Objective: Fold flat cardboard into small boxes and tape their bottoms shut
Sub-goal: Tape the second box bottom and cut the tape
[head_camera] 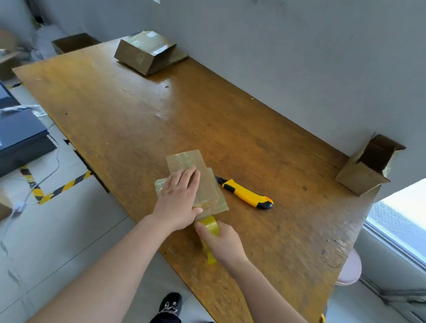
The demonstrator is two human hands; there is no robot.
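Note:
A small brown cardboard box [206, 183] stands on the wooden table [138, 119] with its taped flaps facing up. My left hand [178, 197] lies flat on top of it, palm down, pressing it. Just below the box's near edge, my right hand [222, 242] grips a roll of yellowish clear tape [210, 226]. A strip from the roll runs up onto the box's near side. Part of the roll is hidden under my fingers.
A yellow and black utility knife [246, 194] lies right of the box. A taped box [144, 51] sits at the far edge, an open box [368, 164] at the right by the wall. Black equipment [7, 135] and cartons stand on the floor at left.

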